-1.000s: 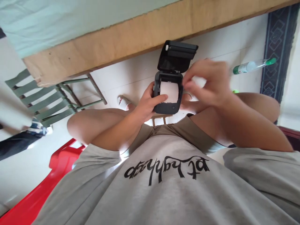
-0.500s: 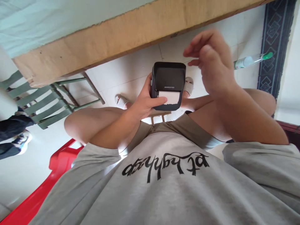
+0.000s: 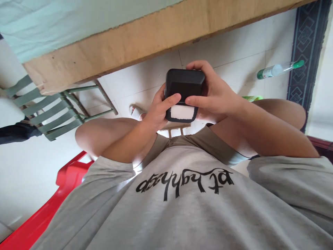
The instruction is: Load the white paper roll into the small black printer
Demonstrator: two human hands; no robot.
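Note:
A small black label printer (image 3: 185, 81) is held above my lap, between my knees. A piece of white paper (image 3: 182, 112) shows at the end of it nearer my body. My left hand (image 3: 161, 106) is closed around its left side, the thumb lying on the top. My right hand (image 3: 212, 88) grips the right side, with its thumb on the top close to the left thumb and a finger at the far corner. The fingers under the printer are hidden.
Ahead of me runs the wooden edge (image 3: 125, 45) of a table with a pale green cover (image 3: 78, 17). A green slatted chair (image 3: 49, 107) stands at left, a red plastic chair (image 3: 70, 177) beside me. A bottle (image 3: 278, 70) with a green cap lies on the floor at right.
My right hand has come down and left from the air onto the printer and taken hold of it. The left thumb has moved from the paper up to the black cover.

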